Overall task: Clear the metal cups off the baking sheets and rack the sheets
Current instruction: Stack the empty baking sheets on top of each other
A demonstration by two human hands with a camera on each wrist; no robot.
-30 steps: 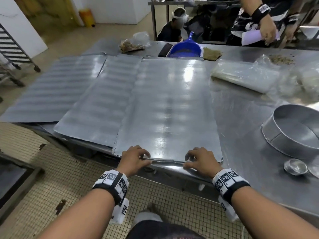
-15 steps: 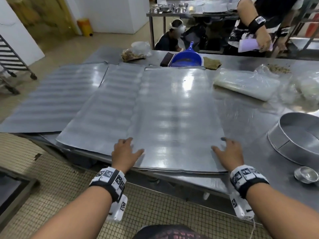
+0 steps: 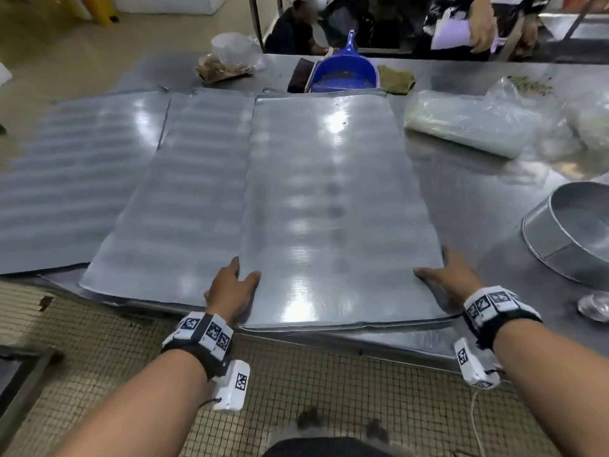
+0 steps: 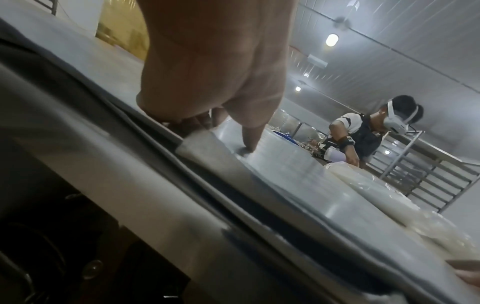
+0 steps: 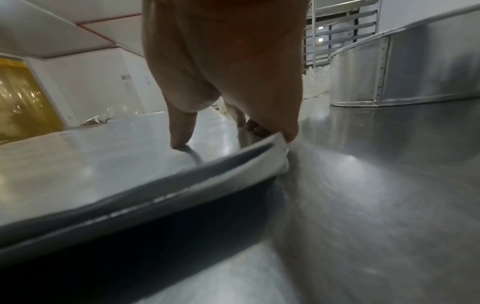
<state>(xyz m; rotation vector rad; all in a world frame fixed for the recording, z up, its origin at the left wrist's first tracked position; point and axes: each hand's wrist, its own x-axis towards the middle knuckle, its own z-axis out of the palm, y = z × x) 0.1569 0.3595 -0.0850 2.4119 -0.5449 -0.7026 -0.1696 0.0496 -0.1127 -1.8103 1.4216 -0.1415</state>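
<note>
Three flat metal baking sheets lie side by side and overlapping on the steel table (image 3: 468, 199). The right one, the top baking sheet (image 3: 333, 206), overhangs the near table edge. My left hand (image 3: 230, 285) holds its left side near the front corner, with the thumb on top. My right hand (image 3: 453, 275) holds its right side the same way. In the left wrist view, my left hand (image 4: 207, 82) has fingers curled under the sheet's (image 4: 298, 168) rim. In the right wrist view, my right hand (image 5: 228, 72) pinches the sheet (image 5: 91, 160). A small metal cup (image 3: 594, 306) sits at the far right.
A round metal pan (image 3: 573, 232) stands right of the sheet, close to my right hand. Behind are a blue scoop (image 3: 342, 72), plastic bags (image 3: 468, 127) and another person (image 4: 363, 139). A sheet rack (image 4: 428, 174) stands beyond the table. The second sheet (image 3: 178, 199) and third sheet (image 3: 72, 179) lie to the left.
Both hands left the sheet's near edge, spread flat on its front corners, and now grip its left and right sides with thumbs on top.
</note>
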